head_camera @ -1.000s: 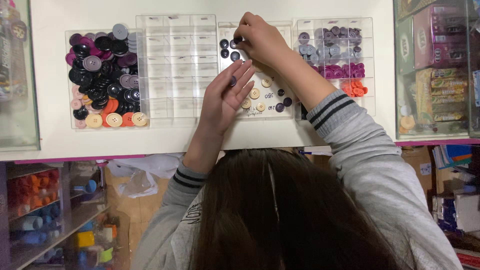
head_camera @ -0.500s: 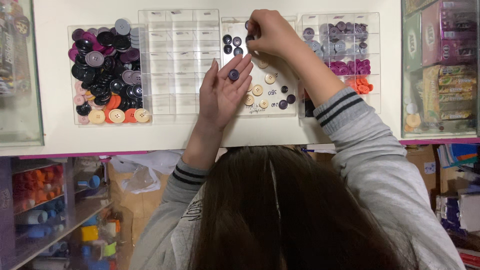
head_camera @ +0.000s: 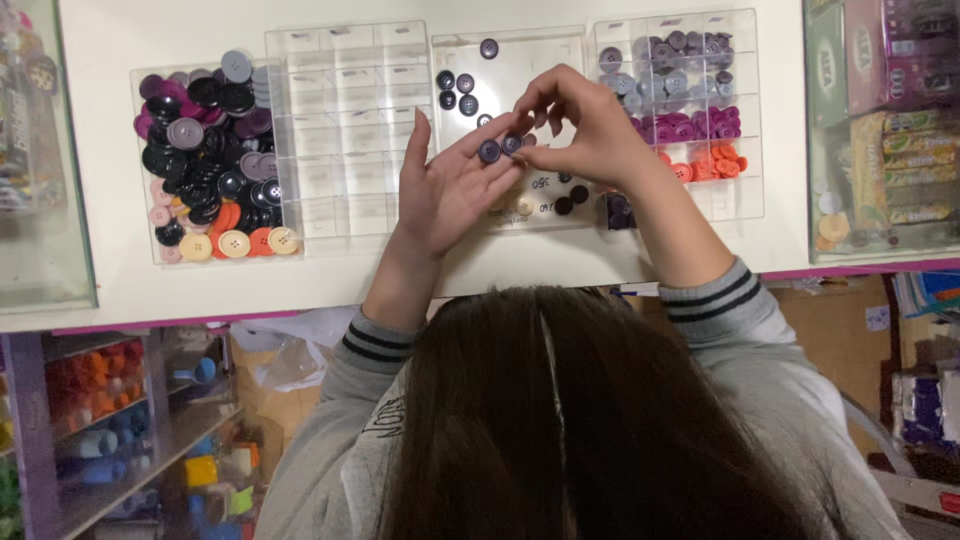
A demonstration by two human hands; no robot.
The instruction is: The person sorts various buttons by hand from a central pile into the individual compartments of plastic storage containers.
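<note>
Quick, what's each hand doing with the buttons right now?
Left hand: open, palm up, two dark purple buttons resting on its fingertips.
Right hand: fingers pinched at one of those buttons.

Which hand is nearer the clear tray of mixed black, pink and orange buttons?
Left. The left hand is beside the mixed-button tray, across the empty divided box; the right hand is farther off.

— What sort of place is this?
— A haberdashery shop: button trays (head_camera: 210, 160) on a white counter (head_camera: 110, 270), packaged goods (head_camera: 900, 120) right, thread spools (head_camera: 90, 380) shelved near left.
</note>
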